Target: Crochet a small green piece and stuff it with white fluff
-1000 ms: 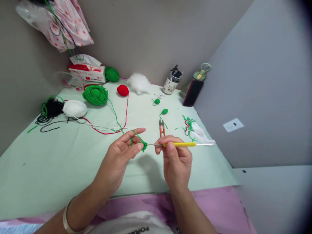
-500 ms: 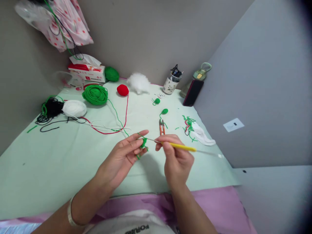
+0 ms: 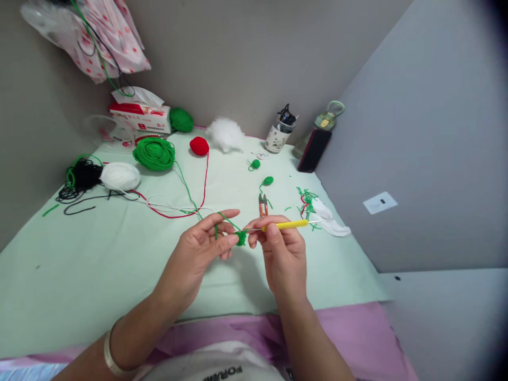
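Note:
My left hand (image 3: 198, 251) pinches a small green crochet piece (image 3: 240, 238) between thumb and fingers, with green yarn (image 3: 186, 190) looped over the forefinger and trailing back to a green yarn coil (image 3: 154, 153). My right hand (image 3: 280, 254) grips a crochet hook with a yellow handle (image 3: 286, 225); its metal tip meets the green piece. Both hands hover above the pale green table cover (image 3: 99, 264).
Snips with orange handles (image 3: 262, 204) lie just beyond my hands. Yarn scraps and a white cloth (image 3: 325, 218) lie to the right. White (image 3: 119, 175), black (image 3: 81, 175) and red yarn (image 3: 199, 146), stuffing (image 3: 226, 133), a tissue box (image 3: 139, 117), a jar (image 3: 279, 136) and a phone (image 3: 314, 150) sit further back.
The hook tilted down and away half a second ago, then came level again with its tip in the green piece. My hands have drawn slightly closer together.

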`<state>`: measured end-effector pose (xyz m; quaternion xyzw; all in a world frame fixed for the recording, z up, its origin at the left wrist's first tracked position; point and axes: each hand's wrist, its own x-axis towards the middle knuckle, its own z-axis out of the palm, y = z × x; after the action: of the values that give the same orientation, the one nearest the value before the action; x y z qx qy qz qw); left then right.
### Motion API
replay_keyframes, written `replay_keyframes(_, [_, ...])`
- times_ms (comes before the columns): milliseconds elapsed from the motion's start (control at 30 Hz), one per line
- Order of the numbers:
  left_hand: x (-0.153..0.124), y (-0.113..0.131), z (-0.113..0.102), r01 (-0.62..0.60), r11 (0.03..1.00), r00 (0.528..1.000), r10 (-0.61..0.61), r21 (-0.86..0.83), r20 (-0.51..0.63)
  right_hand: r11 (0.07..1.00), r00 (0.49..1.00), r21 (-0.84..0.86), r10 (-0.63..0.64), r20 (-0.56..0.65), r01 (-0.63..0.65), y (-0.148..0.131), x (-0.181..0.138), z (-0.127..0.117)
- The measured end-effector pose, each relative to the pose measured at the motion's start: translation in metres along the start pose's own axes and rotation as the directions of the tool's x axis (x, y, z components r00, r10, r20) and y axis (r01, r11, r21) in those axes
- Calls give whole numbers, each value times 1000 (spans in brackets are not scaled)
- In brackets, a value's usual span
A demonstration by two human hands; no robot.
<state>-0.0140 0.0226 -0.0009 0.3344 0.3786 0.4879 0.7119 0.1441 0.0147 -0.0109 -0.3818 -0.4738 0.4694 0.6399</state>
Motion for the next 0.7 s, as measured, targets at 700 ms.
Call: replay_keyframes(700, [-7,-5,1,-81,993,996,84,85,-35,459,729,-583,-551,406,671,-11,-12,2])
